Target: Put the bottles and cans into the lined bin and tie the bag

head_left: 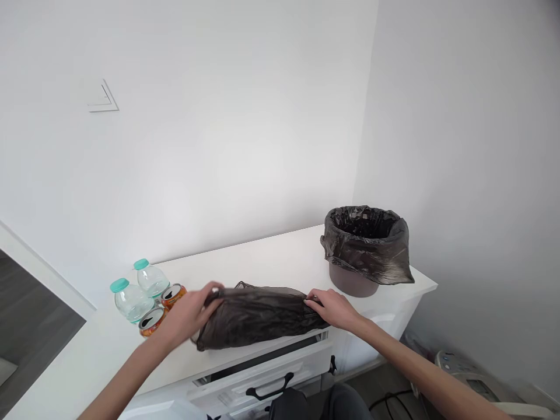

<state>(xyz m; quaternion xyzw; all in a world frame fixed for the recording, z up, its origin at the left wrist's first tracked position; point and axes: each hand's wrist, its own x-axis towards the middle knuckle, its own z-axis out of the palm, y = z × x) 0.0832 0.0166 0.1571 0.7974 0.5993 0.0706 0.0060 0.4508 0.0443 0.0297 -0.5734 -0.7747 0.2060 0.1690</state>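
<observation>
A thin black trash bag (262, 318) stretches between my two hands, just above the front of the white cabinet top. My left hand (199, 312) pinches its left end, and my right hand (331, 307) grips its right end between thumb and fingers. Left of my left hand stand two clear plastic bottles with teal caps, the front bottle (133, 302) and the rear bottle (152, 280). Close to them are two opened orange drink cans, the front can (151, 321) and the rear can (174, 294), partly hidden by my left hand.
A brown trash bin (353, 281) lined with a black bag stands at the right end of the cabinet top (254, 262). Below my hands a drawer (271, 373) with a black handle is slightly pulled out. White walls close off the back and right. A light switch (104, 96) is upper left.
</observation>
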